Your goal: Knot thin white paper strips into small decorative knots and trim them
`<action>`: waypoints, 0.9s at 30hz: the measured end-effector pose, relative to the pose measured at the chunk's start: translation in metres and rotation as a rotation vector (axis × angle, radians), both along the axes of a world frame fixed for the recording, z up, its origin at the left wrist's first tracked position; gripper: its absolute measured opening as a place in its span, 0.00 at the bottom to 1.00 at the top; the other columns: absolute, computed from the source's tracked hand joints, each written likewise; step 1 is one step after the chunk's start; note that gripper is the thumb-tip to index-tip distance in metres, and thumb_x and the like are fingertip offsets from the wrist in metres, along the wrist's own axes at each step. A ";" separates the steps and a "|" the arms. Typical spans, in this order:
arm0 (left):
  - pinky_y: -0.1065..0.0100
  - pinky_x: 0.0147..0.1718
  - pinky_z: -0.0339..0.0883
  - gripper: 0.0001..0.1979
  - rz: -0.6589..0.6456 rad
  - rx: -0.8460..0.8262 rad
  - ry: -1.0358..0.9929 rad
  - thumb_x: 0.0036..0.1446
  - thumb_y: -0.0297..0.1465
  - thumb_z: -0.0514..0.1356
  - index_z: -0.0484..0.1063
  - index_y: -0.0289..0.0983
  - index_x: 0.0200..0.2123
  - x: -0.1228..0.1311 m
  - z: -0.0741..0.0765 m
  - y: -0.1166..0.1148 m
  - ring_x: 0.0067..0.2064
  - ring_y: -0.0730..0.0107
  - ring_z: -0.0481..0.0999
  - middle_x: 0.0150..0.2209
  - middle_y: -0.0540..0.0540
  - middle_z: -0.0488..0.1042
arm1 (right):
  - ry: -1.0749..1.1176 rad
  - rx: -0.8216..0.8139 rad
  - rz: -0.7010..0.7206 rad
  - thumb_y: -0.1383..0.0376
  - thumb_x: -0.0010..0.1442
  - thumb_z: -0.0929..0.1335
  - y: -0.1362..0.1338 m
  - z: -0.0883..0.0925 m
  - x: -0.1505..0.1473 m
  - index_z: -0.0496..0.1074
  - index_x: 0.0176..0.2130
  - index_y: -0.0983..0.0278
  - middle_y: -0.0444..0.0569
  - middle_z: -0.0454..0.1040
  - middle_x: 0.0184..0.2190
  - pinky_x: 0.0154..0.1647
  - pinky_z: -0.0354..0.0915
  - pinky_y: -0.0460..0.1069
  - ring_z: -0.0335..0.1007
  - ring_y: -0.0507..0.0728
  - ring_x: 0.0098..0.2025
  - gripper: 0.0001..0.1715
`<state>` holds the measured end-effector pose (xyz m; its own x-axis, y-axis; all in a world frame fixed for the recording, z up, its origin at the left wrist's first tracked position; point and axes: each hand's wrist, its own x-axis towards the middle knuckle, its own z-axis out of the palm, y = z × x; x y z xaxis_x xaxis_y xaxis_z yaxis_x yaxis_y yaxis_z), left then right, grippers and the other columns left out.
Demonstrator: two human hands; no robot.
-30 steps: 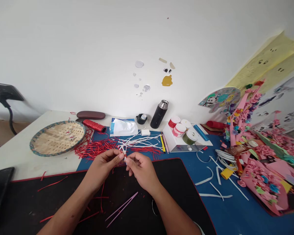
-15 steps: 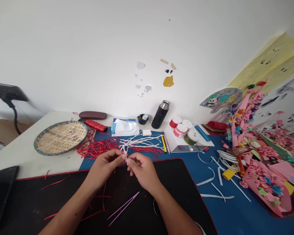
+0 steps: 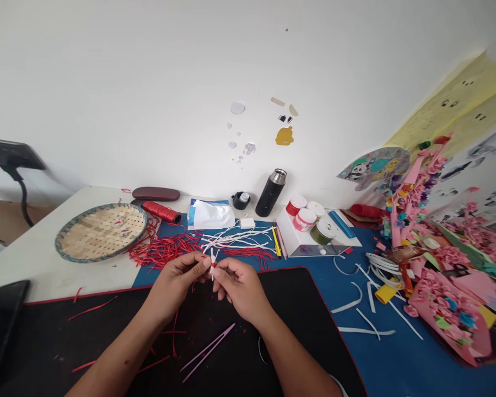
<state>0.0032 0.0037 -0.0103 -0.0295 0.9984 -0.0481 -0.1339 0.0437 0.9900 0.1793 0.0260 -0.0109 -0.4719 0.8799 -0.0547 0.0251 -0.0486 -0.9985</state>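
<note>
My left hand and my right hand meet above the black mat, each closed in a pinch. Between their fingertips stands a small white cord piece with a red knot round its middle, its white ends poking up and down. Parts of the cord are hidden by the fingers. Just beyond the hands lie a bundle of white cords and a heap of red cords. Purple tweezers rest on the mat nearer to me, with red cord scraps to the left.
Toward the wall are a woven basket, a red thread spool, a tissue pack, a black flask and a white box bearing several jars. White strips and pink paper flowers lie right. A tablet sits left.
The red knot and the white cord ends now show more clearly between the fingertips, the cord standing more upright. Both hands stay in nearly the same place, still pinching.
</note>
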 end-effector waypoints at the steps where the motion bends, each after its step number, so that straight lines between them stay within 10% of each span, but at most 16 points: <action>1: 0.65 0.35 0.67 0.20 0.003 0.008 0.011 0.56 0.51 0.71 0.81 0.40 0.28 0.000 0.000 0.000 0.32 0.64 0.72 0.26 0.50 0.76 | 0.000 -0.002 0.002 0.51 0.68 0.70 0.000 0.000 0.000 0.74 0.37 0.64 0.43 0.74 0.26 0.22 0.58 0.44 0.66 0.50 0.22 0.18; 27: 0.65 0.33 0.65 0.20 0.089 0.075 0.232 0.60 0.49 0.66 0.76 0.40 0.26 -0.002 0.007 -0.003 0.31 0.65 0.70 0.27 0.51 0.73 | -0.063 0.089 -0.037 0.56 0.69 0.69 -0.002 0.001 0.000 0.74 0.36 0.63 0.43 0.74 0.26 0.28 0.63 0.46 0.68 0.50 0.23 0.14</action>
<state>0.0013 0.0006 -0.0037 -0.1188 0.9919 0.0442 0.0973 -0.0327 0.9947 0.1798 0.0244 -0.0102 -0.4369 0.8995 -0.0036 0.0875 0.0385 -0.9954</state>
